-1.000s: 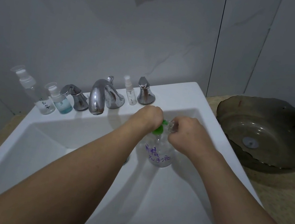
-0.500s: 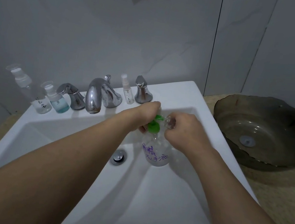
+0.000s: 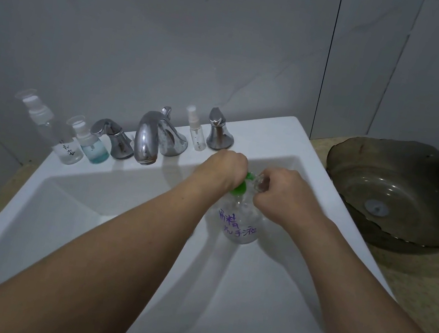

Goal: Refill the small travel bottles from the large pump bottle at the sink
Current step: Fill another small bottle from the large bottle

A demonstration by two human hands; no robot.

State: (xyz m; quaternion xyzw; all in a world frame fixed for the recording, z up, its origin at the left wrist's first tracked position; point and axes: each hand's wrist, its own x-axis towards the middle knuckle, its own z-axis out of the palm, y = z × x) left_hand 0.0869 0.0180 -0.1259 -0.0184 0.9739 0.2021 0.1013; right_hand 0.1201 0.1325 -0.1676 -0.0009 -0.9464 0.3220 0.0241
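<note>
Since 0.5 s ago: little change. Both hands stay at the pump head; the drain seen then beside the left forearm is now covered by it (view may have shifted slightly).

Left hand (image 3: 225, 168): fingers curled down over the green pump (image 3: 240, 188), gripping it; fingertips hidden behind the knuckles. Right hand (image 3: 280, 194): fingers curled, pinching a small clear bottle (image 3: 260, 183) held just beside the pump's spout; only its rim end shows, the rest is hidden in the hand.

Pump bottle (image 3: 240, 225): clear, upright in the sink (image 3: 67, 199) basin, right of centre, purple handwriting on its side. Fill level cannot be told.

On the sink's back ledge: tall clear bottle (image 3: 53, 129), capped, far left; blue-liquid bottle (image 3: 91, 142) just beside it; slim spray bottle (image 3: 196, 133) between the faucet (image 3: 156, 138) and the right handle (image 3: 218, 131). Dark bowl (image 3: 405, 194) on the counter at right.
</note>
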